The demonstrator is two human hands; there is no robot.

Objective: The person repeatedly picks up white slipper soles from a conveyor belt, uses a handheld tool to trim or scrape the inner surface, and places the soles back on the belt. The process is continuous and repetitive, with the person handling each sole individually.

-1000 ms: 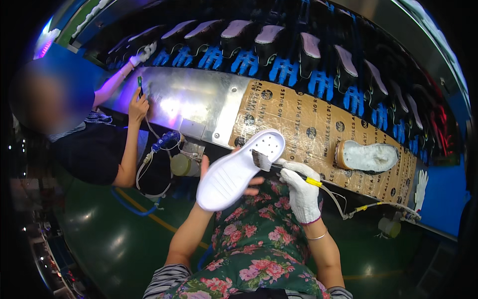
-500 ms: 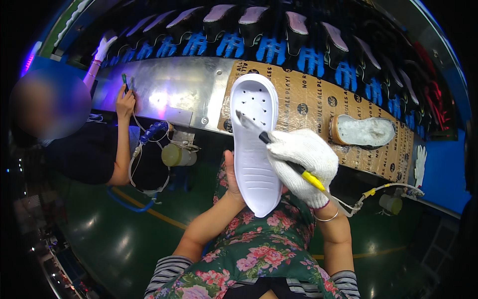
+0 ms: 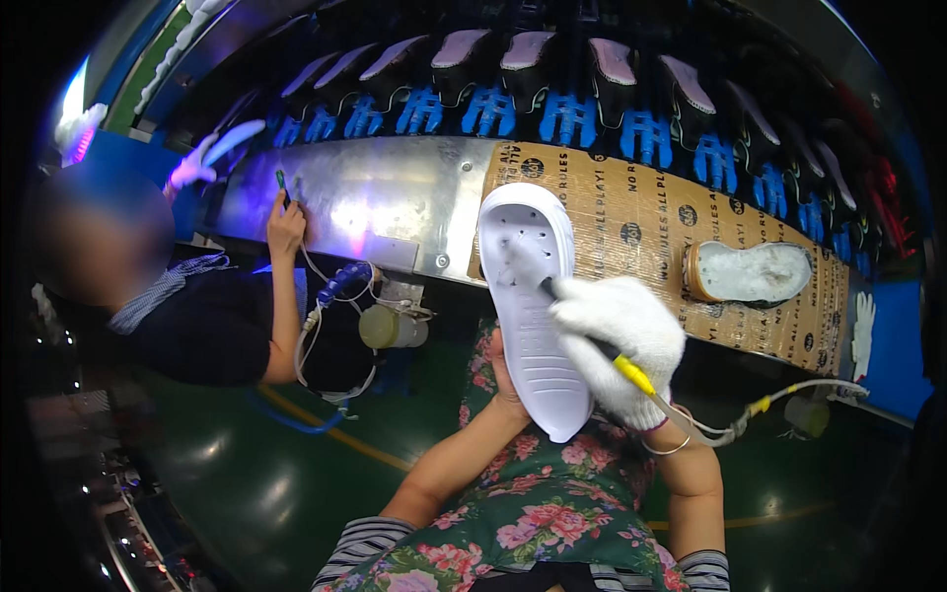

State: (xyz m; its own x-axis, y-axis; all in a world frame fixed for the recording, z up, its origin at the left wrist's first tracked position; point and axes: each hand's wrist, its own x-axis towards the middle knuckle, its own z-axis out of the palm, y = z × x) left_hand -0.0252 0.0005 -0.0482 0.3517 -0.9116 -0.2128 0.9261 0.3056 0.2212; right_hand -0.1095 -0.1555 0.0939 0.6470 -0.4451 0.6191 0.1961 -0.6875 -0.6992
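My bare left hand grips a white shoe sole along its left side and from underneath, so most of its fingers are hidden. The sole lies with its hollow side up, small holes at the far end and ridges across the nearer half. In a white knit glove, my right hand is closed round a brush with a black and yellow handle, fed by a pale tube. Its bristles are blurred, over the holed end of the sole.
On the cardboard-covered bench rests a shoe upper, bottom up. Shoes on blue holders line the back. At left, a co-worker's bare hand holds a green brush; their gloved hand holds a bluish sole. A white glove lies far right.
The whole view has shifted, with the scene now lower and further right. The brush has moved slightly over the sole's holed end. A bluish sole now shows in the co-worker's gloved hand.
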